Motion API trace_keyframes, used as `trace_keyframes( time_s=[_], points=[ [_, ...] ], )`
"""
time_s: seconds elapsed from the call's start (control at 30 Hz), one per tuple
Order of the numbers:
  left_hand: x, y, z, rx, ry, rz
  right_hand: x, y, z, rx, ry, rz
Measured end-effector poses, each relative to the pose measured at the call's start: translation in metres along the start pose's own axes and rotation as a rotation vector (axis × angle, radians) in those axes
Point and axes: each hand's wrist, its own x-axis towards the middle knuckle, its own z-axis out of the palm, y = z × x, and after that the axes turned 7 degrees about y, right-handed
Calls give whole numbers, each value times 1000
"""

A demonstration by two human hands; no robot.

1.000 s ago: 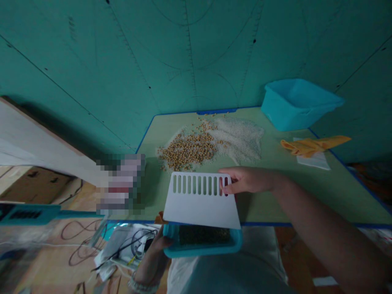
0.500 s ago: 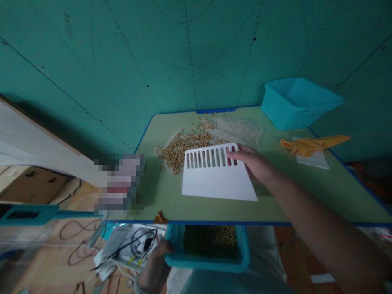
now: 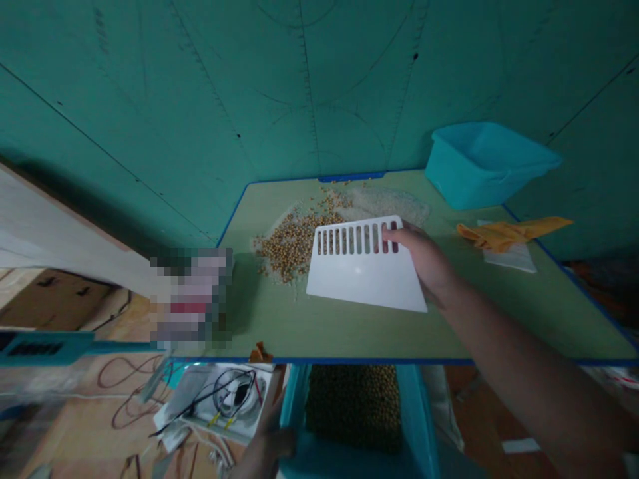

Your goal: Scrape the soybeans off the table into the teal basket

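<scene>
My right hand (image 3: 428, 261) grips a white plastic scraper (image 3: 367, 279) by one end of its slotted edge, thumb on top. The scraper is held over the table, its slots toward the wall. Beyond it lie a spread of tan beans (image 3: 287, 246) and a patch of pale grains (image 3: 389, 203). Below the table's front edge, my left hand (image 3: 269, 442) holds the left side of a turquoise bin (image 3: 294, 409). Dark green grains (image 3: 339, 406) and tan beans fill its bottom. My left fingers are partly hidden and blurred.
A second turquoise bin (image 3: 466, 186) stands at the table's back right corner. An orange cloth (image 3: 509, 234) lies on a white sheet (image 3: 516, 258). A crumpled orange scrap (image 3: 260, 352) sits at the front edge. Cables and a white box (image 3: 249, 412) are on the floor at left.
The scraper and my right hand have moved slightly right and away from me. The held bin has dropped lower and tilted, showing more of its contents.
</scene>
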Motion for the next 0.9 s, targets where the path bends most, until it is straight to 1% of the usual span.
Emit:
trace_keyframes(
  time_s=[0.1, 0.17, 0.27, 0.37, 0.53, 0.67, 0.73, 0.8, 0.83, 0.9],
  points=[
    [1, -4, -3, -6, 40, -2, 1, 1, 0, 12, -8, 19],
    [-2, -2, 0, 13, 89, 48, 1, 2, -1, 16, -16, 23],
    [-5, 3, 6, 112, 158, 151, 3, 5, -2, 42, -23, 41],
    [-5, 7, 7, 220, 162, 214, 4, 6, -2, 50, -26, 51],
    [-6, 9, 3, 331, 167, 315, 2, 4, -1, 28, -19, 10],
    [-10, 15, 6, 497, 148, 369, 1, 3, 0, 63, -27, 25],
    [-12, 20, 10, 551, 170, 439, 2, 4, 0, 105, -45, 46],
    [-13, 26, 11, 631, 204, 474, 2, 6, 0, 135, -48, 67],
    [-14, 29, 11, 695, 216, 470, 3, 8, 0, 142, -45, 76],
    [-14, 33, 7, 865, 226, 412, 2, 9, 1, 152, -34, 82]
  ],
)
